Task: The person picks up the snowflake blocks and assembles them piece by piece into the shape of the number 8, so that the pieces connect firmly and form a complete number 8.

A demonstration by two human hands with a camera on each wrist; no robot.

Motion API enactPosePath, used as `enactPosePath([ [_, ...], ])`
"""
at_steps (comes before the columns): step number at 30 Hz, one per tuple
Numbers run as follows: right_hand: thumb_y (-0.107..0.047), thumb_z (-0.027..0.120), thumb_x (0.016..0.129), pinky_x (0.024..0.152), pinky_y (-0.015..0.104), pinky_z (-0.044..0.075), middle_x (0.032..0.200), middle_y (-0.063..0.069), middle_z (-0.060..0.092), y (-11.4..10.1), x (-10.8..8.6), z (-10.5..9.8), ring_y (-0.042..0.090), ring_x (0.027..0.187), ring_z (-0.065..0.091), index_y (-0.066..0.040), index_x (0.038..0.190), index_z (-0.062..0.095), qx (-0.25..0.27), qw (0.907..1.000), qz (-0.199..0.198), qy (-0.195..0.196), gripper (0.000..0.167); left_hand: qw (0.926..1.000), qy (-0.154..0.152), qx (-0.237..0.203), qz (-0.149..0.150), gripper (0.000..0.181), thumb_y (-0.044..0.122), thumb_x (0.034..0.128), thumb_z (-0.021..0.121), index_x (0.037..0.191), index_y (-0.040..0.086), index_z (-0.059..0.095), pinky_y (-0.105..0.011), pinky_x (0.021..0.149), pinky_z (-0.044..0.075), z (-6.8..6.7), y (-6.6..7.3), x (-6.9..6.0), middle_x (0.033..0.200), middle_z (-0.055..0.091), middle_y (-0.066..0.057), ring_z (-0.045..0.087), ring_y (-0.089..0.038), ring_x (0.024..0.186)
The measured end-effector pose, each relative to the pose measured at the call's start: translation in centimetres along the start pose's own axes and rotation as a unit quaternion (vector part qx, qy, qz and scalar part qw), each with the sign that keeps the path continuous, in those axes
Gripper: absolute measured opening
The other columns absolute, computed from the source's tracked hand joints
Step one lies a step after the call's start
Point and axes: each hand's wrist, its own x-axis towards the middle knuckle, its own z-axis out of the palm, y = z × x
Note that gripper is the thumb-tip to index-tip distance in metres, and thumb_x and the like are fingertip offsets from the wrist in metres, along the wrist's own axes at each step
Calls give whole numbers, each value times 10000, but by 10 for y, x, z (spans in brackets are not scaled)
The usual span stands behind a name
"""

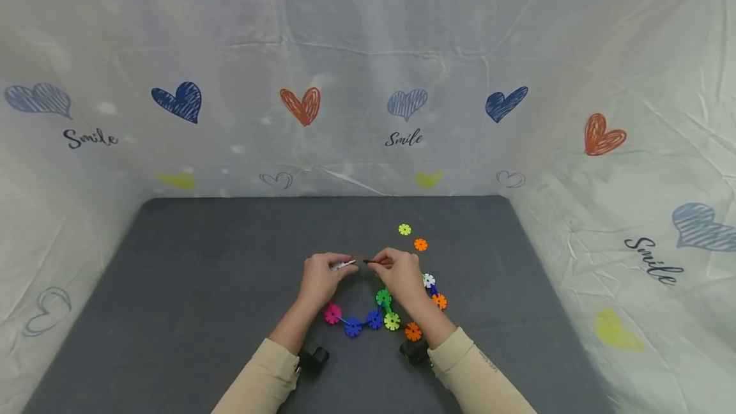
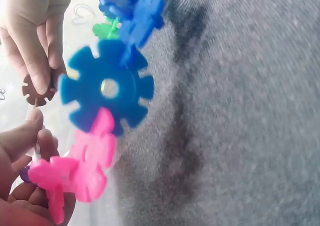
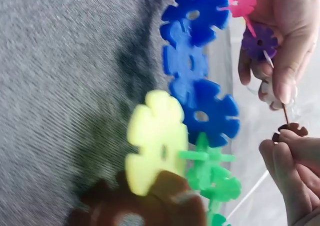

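Note:
My left hand (image 1: 319, 278) pinches a white notched disc (image 3: 272, 95) at one end of a chain of linked flower-shaped discs. Beside it in the chain come a purple disc (image 3: 260, 42), pink discs (image 2: 92, 161) and blue discs (image 2: 132, 76). My right hand (image 1: 400, 275) pinches a brown notched disc (image 2: 37, 91) between thumb and fingers. A thin brown edge shows between the white disc and this brown one in the right wrist view; whether they are joined I cannot tell. Farther along the chain are green discs (image 1: 383, 298) and a yellow disc (image 1: 391, 321).
A loose yellow-green disc (image 1: 405, 229) and an orange disc (image 1: 421, 245) lie beyond the right hand on the dark grey table (image 1: 230, 241). An orange disc (image 1: 439, 301) and a white disc (image 1: 429, 280) show beside the right wrist. A curtain (image 1: 345, 50) with printed hearts surrounds the table.

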Motion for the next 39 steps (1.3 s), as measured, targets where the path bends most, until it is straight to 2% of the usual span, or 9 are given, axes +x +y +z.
enactPosePath([
  [5,-127,800,870,636,214,578,827,52,776,1,-1,4,140,753,754,-130,826,773,198,9985,-402,316,52,9995,-69,-303,-19,227,253,820,851,990,105,821,-275,545,506,-2,0,1,836,772,-46,691,-125,657],
  [11,-121,779,891,635,213,578,836,77,777,2,-2,9,164,742,756,-88,857,769,51,9920,-1106,606,48,9987,230,-156,424,160,213,810,858,914,95,829,-253,525,496,-2,2,2,783,762,-39,659,-91,602],
  [18,-95,793,866,618,179,561,851,75,782,7,-3,9,140,709,747,-88,816,769,510,9927,-1029,360,55,9991,202,-52,382,157,228,797,866,897,112,833,-239,502,464,-3,-3,-1,728,745,-2,622,-65,567],
  [21,-110,772,891,613,170,555,868,65,784,10,-1,8,122,692,738,-80,857,780,296,9902,-1328,325,46,9987,239,4,442,150,235,796,867,884,119,833,-240,493,455,-2,-4,-1,709,736,10,612,-78,556],
  [25,-137,768,901,613,174,555,867,63,784,12,-1,7,122,672,729,-79,875,784,-28,9840,-1734,403,65,9957,367,312,792,162,246,797,867,876,109,834,-235,538,491,-1,-1,0,775,757,-5,649,-96,623],
  [28,-143,776,889,641,181,565,889,70,785,12,-1,5,150,711,745,-73,867,783,301,9876,-1503,327,73,9946,361,337,908,170,243,794,869,880,101,833,-231,556,509,-1,3,-1,802,762,-12,665,-99,642],
  [32,-159,783,876,627,187,565,908,72,786,11,-2,1,158,724,749,-85,886,791,600,9934,-973,-3,75,9970,168,88,751,166,223,797,866,895,95,830,-247,533,511,-2,3,-1,787,751,-12,657,-98,602],
  [35,-202,802,864,606,205,554,912,48,787,12,-1,-7,115,724,736,-114,979,798,363,9950,-654,-658,145,9985,-62,111,533,231,231,811,860,995,99,814,-285,602,531,-3,0,-1,839,750,9,657,-96,682],
  [39,-292,813,861,667,294,562,971,24,780,18,14,-30,125,805,731,-138,1199,748,142,9887,-15,-1490,376,9976,-553,195,375,461,223,836,845,1263,129,700,-330,695,492,-3,-3,0,861,688,54,591,-111,742],
])
